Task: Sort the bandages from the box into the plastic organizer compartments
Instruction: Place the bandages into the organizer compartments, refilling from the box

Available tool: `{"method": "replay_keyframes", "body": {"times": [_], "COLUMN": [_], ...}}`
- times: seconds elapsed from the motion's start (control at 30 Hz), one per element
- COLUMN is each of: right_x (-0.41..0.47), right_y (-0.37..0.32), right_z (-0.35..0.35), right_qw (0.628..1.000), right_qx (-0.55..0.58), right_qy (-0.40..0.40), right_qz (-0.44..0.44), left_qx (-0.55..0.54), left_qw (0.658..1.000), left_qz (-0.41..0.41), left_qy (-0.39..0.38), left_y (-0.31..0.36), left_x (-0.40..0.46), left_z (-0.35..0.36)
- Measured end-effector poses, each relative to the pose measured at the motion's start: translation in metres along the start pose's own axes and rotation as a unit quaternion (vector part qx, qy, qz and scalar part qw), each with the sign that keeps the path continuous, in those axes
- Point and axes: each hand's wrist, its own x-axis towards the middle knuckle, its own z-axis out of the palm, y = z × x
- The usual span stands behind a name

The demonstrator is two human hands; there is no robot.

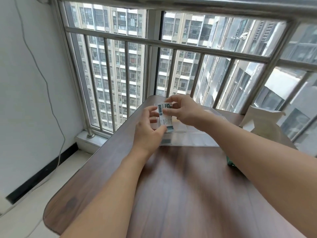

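- We see two bare hands, both raised above the far part of the table and both on one small white-and-teal printed cardboard bandage box (164, 115).
- Our left hand (148, 129) curls its fingers and thumb round the box's near, lower end, the thumb tip pressed against the bottom edge.
- Our right hand (182, 109) pinches the box's far, upper end, where a white flap stands open between the fingertips.
- The box is held tilted between the hands, off the table, its long side running from one hand to the other.
- Writing: the box face carries dark characters on a teal band and a block of small print below; it is too blurred for us to read, and we cannot make out a brand.
- Directly beneath and beyond the hands lies one clear plastic rectangular organizer (188, 136) with dividers; how many compartments it has we cannot tell.
- To the right of our right forearm we count one open white cardboard carton (262, 121) and, nearer us, one small green packet (230, 161) half hidden by the arm.
- All of this sits on one dark brown wood-grain table (180, 177) with rounded corners.
- Beyond the hands stands a steel window railing (120, 71).
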Motion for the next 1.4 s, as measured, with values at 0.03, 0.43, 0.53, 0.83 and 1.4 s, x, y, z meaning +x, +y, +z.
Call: {"method": "replay_keyframes", "body": {"times": [0.03, 0.43, 0.53, 0.83, 1.4], "right_x": [0.0, -0.005, -0.001, 0.006, -0.008], "right_y": [0.002, 0.007, 0.008, 0.005, 0.002], "right_z": [0.001, -0.005, -0.005, -0.003, 0.009], "right_qw": [1.0, 0.987, 0.986, 0.971, 0.918], "right_qx": [-0.018, -0.112, -0.121, -0.217, -0.382], "right_qy": [-0.001, -0.07, -0.08, -0.071, -0.073], "right_qz": [-0.015, -0.091, -0.081, -0.067, -0.076], "left_qx": [-0.003, -0.018, -0.017, 0.0, 0.014], "left_qw": [1.0, 1.0, 1.0, 1.0, 0.997], "left_qz": [-0.003, -0.021, -0.023, -0.024, -0.053], "left_qy": [-0.002, -0.005, -0.004, -0.015, -0.051], "left_y": [0.0, 0.002, 0.003, 0.004, 0.005], "left_x": [0.0, 0.0, 0.0, -0.001, -0.002], "left_z": [0.0, 0.004, 0.004, 0.004, 0.004]}}
